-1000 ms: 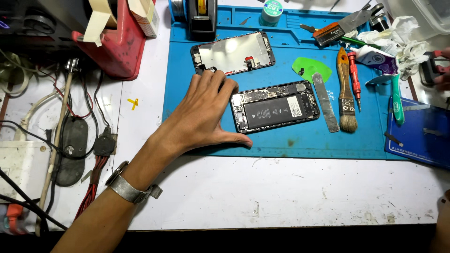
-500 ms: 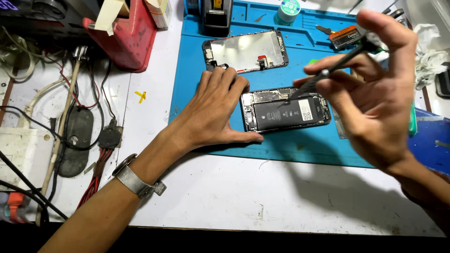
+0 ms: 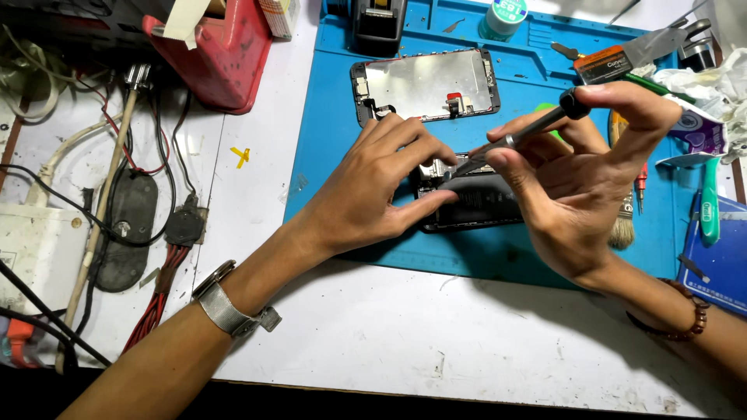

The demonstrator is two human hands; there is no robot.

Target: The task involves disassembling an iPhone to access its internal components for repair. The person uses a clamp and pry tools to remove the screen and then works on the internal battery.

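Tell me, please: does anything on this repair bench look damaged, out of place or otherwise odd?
Nothing looks spilled or broken by accident. The opened phone lies on the blue mat, pinned by the left hand, while the right hand holds a screwdriver to its top end. Its detached screen panel lies apart, face down. The wires at the left are tangled.
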